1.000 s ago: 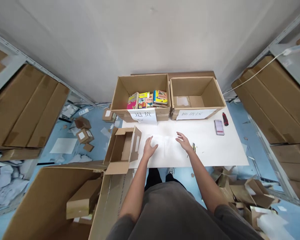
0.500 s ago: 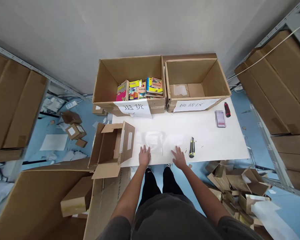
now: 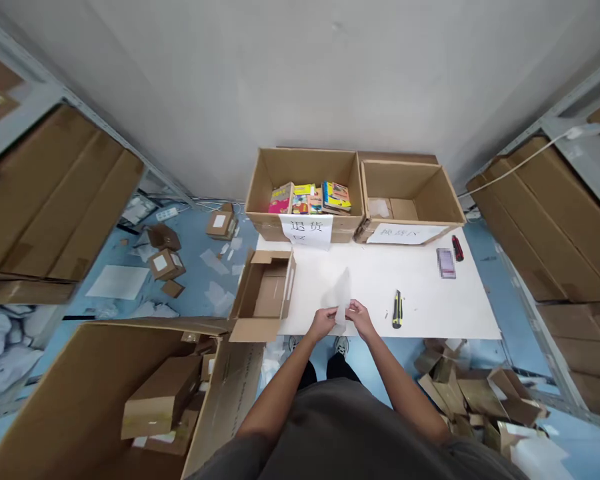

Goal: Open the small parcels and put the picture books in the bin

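Observation:
A thin, translucent plastic sheet stands folded up off the white table, close to its front edge. My left hand pinches its left side, and my right hand grips the right side with bent fingers. Whether the sheet is a bag I cannot tell. To the right of my right hand lies a yellow-and-black box cutter. An open cardboard box sits left of my left hand, its flaps spread.
Behind are two large cartons with paper signs: the left carton holds several books, the right carton some pale packing. A red cutter and a blurred-out purple item lie at right. A big carton with boxes stands lower left.
Both hands have moved from lying spread on the flat plastic to closing on it, and the plastic is now lifted and folded between them. The camera view has shifted left.

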Motion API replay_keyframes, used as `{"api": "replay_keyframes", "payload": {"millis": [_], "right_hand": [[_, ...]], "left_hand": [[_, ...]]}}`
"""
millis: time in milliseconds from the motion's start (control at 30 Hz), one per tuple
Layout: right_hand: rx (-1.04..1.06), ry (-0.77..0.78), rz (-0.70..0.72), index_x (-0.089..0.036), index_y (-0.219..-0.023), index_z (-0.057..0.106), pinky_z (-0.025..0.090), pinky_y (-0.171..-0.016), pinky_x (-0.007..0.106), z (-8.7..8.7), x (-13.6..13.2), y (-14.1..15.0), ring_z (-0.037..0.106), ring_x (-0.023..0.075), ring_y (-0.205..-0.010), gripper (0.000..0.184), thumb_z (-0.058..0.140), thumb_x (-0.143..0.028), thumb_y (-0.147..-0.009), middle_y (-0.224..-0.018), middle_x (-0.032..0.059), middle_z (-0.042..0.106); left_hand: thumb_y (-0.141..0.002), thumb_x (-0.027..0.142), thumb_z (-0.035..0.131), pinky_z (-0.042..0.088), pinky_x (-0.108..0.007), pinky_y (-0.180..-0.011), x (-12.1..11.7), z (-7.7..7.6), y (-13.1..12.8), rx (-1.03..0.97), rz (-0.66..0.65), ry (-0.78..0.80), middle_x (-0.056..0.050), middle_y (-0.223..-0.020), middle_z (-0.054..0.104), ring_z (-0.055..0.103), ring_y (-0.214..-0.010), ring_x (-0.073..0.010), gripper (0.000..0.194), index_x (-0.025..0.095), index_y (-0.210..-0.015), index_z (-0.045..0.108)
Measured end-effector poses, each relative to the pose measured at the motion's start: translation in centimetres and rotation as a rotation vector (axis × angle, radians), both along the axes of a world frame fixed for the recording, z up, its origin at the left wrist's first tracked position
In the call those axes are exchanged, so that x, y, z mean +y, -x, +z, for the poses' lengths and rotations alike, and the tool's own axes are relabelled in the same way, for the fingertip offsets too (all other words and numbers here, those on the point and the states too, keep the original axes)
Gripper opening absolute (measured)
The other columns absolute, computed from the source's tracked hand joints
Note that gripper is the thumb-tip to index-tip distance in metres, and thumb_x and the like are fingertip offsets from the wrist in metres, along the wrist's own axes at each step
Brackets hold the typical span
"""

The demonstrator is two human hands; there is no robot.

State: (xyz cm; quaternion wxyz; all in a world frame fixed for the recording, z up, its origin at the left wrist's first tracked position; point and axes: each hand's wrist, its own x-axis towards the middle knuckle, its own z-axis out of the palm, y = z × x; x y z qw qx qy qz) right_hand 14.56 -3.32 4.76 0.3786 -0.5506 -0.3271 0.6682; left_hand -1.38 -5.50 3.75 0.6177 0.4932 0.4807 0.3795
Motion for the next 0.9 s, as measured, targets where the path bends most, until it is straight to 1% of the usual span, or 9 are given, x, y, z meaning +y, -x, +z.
{"api": "replay_keyframes", "payload": {"millis": [100, 200, 267, 333, 467, 567, 667, 767, 900], "right_hand": [[0.009, -0.114, -0.086, -0.018, -0.085, 0.066, 0.054, -0.061, 0.026, 4.8, 1.6, 3.8, 0.065, 0.0156, -0.069, 0.040, 0.087, -0.045, -0.064, -0.080, 0.0011, 0.073], [0.037, -0.249, -0.231, -0.018, -0.089, 0.068, 0.054, -0.058, 0.026, 9.3, 3.2, 9.2, 0.065, 0.0154, -0.070, 0.038, 0.087, -0.040, -0.066, -0.083, 0.0013, 0.073], [0.071, -0.343, -0.239, -0.017, -0.092, 0.070, 0.056, -0.060, 0.028, 11.6, 4.1, 13.5, 0.067, 0.0173, -0.073, 0.037, 0.087, -0.038, -0.067, -0.085, 0.0021, 0.075], [0.070, -0.440, -0.178, -0.017, -0.094, 0.071, 0.059, -0.065, 0.031, 12.9, 4.7, 18.2, 0.068, 0.0197, -0.077, 0.034, 0.084, -0.038, -0.071, -0.085, 0.0033, 0.076], [-0.342, -0.589, 0.133, -0.017, -0.096, 0.072, 0.060, -0.076, 0.034, 12.0, 5.0, 26.6, 0.072, 0.0222, -0.083, 0.021, 0.069, -0.033, -0.083, -0.092, 0.0070, 0.078], [-0.975, -0.619, 0.659, -0.014, -0.099, 0.075, 0.056, -0.088, 0.036, 9.6, 4.5, 29.9, 0.073, 0.0275, -0.098, 0.020, 0.069, -0.021, -0.082, -0.102, 0.0162, 0.078], [-1.246, -0.566, 1.029, -0.006, -0.099, 0.075, 0.054, -0.091, 0.041, 7.5, 4.1, 30.3, 0.072, 0.0357, -0.103, 0.029, 0.079, -0.017, -0.072, -0.102, 0.0275, 0.075], [-1.284, -0.548, 1.092, -0.004, -0.106, 0.075, 0.053, -0.093, 0.043, 6.5, 3.7, 29.1, 0.068, 0.0375, -0.109, 0.037, 0.080, -0.016, -0.072, -0.109, 0.0292, 0.073], [-1.338, -0.701, 1.011, -0.009, -0.121, 0.069, 0.050, -0.100, 0.041, 5.7, 1.8, 26.5, 0.055, 0.0335, -0.125, 0.034, 0.063, -0.014, -0.088, -0.131, 0.0244, 0.063]], "left_hand": [[-0.088, 0.036, 0.065, 0.061, -0.046, -0.095, 0.0, 4.4, 7.7, 0.181, 0.115, -0.164, -0.009, -0.114, 0.079, 0.077, -0.097, -0.0266, 0.037, 0.018, -0.117, 0.079], [-0.092, 0.025, 0.060, 0.054, -0.050, -0.110, -1.5, 7.3, 17.0, 0.616, 0.329, -0.397, -0.011, -0.125, 0.076, 0.069, -0.121, -0.0280, 0.033, 0.021, -0.120, 0.077], [-0.089, 0.019, 0.062, 0.044, -0.055, -0.120, -3.1, 8.0, 22.6, 0.910, 0.322, -0.479, -0.009, -0.133, 0.072, 0.054, -0.140, -0.0315, 0.034, 0.024, -0.120, 0.077], [-0.084, 0.018, 0.068, 0.041, -0.054, -0.122, -4.6, 7.9, 26.5, 1.084, 0.174, -0.470, -0.010, -0.144, 0.064, 0.041, -0.150, -0.0336, 0.040, 0.023, -0.123, 0.075], [-0.074, 0.026, 0.082, 0.042, -0.053, -0.120, -6.5, 6.4, 29.5, 1.212, -0.065, -0.337, -0.014, -0.159, 0.049, 0.032, -0.154, -0.0384, 0.058, 0.020, -0.131, 0.071], [-0.077, 0.039, 0.083, 0.038, -0.056, -0.121, -7.1, 5.3, 30.2, 1.250, 0.053, -0.316, -0.013, -0.168, 0.034, 0.021, -0.158, -0.0392, 0.073, 0.022, -0.144, 0.061], [-0.070, 0.059, 0.085, 0.033, -0.061, -0.121, -7.6, 4.0, 31.2, 1.234, 0.127, -0.239, -0.010, -0.173, 0.020, 0.007, -0.159, -0.0444, 0.092, 0.026, -0.151, 0.054], [-0.068, 0.067, 0.083, 0.026, -0.066, -0.122, -7.7, 2.3, 32.0, 1.219, 0.108, -0.129, -0.014, -0.170, 0.028, 0.004, -0.159, -0.0473, 0.101, 0.026, -0.154, 0.050], [-0.075, 0.052, 0.084, 0.027, -0.056, -0.125, -7.2, 0.5, 31.5, 1.168, 0.076, -0.255, -0.019, -0.166, 0.037, 0.016, -0.159, -0.0391, 0.093, 0.019, -0.154, 0.048]]}}
